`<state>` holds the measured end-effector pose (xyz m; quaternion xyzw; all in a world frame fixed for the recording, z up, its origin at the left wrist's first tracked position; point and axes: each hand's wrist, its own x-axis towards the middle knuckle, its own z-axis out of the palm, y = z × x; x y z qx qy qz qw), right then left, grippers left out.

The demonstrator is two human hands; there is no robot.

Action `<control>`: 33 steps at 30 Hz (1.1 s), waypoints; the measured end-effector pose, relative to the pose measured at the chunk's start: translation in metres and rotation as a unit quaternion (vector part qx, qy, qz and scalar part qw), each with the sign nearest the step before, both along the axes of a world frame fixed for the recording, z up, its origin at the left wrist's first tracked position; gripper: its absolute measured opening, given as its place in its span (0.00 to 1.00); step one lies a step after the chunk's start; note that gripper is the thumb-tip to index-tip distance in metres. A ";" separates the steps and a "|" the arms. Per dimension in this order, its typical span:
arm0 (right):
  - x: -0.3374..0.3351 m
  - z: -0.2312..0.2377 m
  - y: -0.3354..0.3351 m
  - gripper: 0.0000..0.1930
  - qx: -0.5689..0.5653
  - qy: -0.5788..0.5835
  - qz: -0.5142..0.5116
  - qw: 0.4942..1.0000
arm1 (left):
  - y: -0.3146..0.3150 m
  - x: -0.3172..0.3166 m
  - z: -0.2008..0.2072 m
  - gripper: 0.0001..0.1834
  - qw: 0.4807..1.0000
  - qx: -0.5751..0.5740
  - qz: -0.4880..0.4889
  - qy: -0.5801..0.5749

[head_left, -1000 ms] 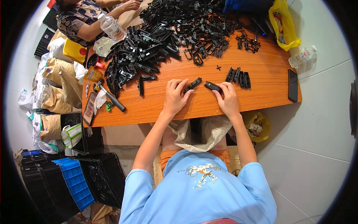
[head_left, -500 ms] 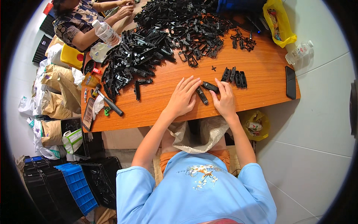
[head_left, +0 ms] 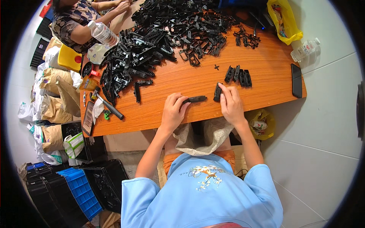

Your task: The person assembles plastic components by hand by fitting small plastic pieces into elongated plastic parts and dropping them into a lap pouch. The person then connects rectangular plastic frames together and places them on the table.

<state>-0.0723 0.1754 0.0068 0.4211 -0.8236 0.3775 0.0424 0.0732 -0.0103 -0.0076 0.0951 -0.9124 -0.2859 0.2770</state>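
My left hand [head_left: 174,111] is closed on one end of a slim black plastic part [head_left: 196,99], which points to the right just above the table. My right hand [head_left: 232,104] pinches a second piece, a black plastic housing [head_left: 218,92], at its right side; it stands roughly lengthwise away from me. A gap separates the two pieces. Beyond my right hand lies a short row of similar black housings [head_left: 242,78], with a small black cross-shaped piece [head_left: 216,67] to its left. The far ends of my fingers partly hide both held pieces.
Heaped black plastic parts [head_left: 140,53] cover the table's far left and middle. A hammer [head_left: 110,104] and a phone [head_left: 88,118] lie at the left edge, another phone [head_left: 296,81] at the right. A co-worker's arm [head_left: 102,22] is at the far left. An open sack [head_left: 205,137] spans my lap.
My left hand has drawn back toward me and picked up the slim part, turning it sideways. The right hand has swung its housing from slanted to nearly upright in the picture.
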 end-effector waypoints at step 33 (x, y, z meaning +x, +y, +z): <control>-0.004 -0.001 -0.030 0.21 -0.003 0.075 0.189 0.979 | 0.021 -0.079 0.008 0.13 0.984 0.122 0.125 -0.036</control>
